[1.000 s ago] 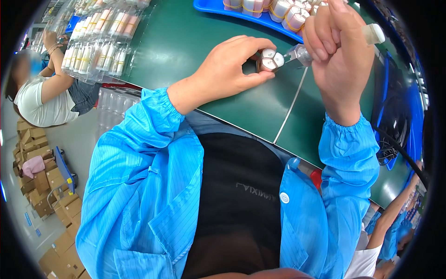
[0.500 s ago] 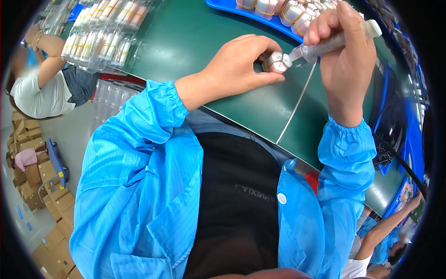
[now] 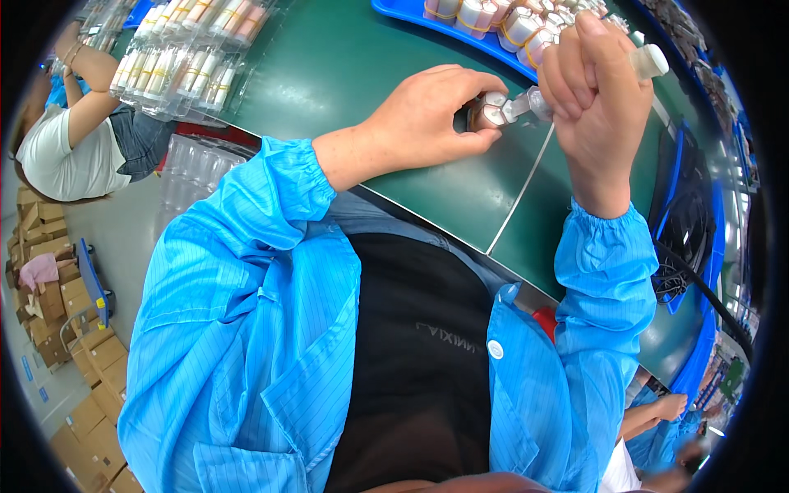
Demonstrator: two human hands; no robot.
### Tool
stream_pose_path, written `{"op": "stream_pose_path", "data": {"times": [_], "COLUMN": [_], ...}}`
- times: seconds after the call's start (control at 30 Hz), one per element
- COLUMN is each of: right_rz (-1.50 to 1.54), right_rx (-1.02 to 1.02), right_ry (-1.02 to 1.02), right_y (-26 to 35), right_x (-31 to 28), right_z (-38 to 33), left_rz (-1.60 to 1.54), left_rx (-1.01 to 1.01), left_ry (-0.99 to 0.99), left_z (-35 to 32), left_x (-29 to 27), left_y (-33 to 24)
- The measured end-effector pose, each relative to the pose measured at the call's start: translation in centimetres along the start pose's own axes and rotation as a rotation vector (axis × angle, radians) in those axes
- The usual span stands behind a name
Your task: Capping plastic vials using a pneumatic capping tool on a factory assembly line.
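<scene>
Between the thumb and fingers of my left hand [image 3: 427, 117] is a short bundle of white-ended tubes [image 3: 491, 112], held over the green table. Its flat ends face right. My right hand [image 3: 604, 103] is wrapped around a clear, syringe-like dispenser with a narrow nozzle [image 3: 524, 104] and a pale plug [image 3: 650, 62] at its back end. The nozzle tip meets or nearly meets the bundle's ends; contact is too small to tell. My fingers hide most of the dispenser's barrel.
Beyond my hands, a blue tray [image 3: 444, 26] holds several banded tube bundles [image 3: 474, 16]. Clear plastic trays of tubes [image 3: 177, 74] stand at the far left, near a seated person [image 3: 78, 156]. Black cables [image 3: 678, 271] lie at the right. The green table [image 3: 329, 90] has a seam.
My right fingers have closed further around the dispenser, and that hand has shifted slightly left. The nozzle has tilted a little against the bundle. My left hand stays almost still.
</scene>
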State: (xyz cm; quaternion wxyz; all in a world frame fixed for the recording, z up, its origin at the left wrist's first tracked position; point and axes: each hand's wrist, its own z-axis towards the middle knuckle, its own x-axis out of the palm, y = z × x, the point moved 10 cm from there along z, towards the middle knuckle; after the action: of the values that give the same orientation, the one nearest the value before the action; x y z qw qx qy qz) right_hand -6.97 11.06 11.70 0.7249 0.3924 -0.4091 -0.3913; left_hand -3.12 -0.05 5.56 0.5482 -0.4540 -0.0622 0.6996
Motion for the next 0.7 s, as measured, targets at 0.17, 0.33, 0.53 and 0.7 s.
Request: {"op": "stream_pose_path", "data": {"times": [0.17, 0.33, 0.53, 0.7], "right_rz": [0.039, -0.005, -0.076, 0.164], "right_rx": [0.035, 0.020, -0.060, -0.158], "right_ry": [-0.094, -0.096, -0.067, -0.320], "right_y": [-1.1, -0.9, 0.2, 4.8], "right_x": [-0.8, -0.2, 0.0, -1.6], "right_z": [-0.1, -0.7, -0.8, -0.3], "left_rz": [0.006, -0.032, -0.017, -0.134], "left_rx": [-0.010, -0.008, 0.008, -0.035], "left_ry": [0.007, 0.005, 0.027, 0.049], "left_z": [-0.2, -0.1, -0.1, -0.3], "left_x": [0.0, 0.1, 0.2, -0.1], "left_y": [0.0, -0.2, -0.1, 1.0]}}
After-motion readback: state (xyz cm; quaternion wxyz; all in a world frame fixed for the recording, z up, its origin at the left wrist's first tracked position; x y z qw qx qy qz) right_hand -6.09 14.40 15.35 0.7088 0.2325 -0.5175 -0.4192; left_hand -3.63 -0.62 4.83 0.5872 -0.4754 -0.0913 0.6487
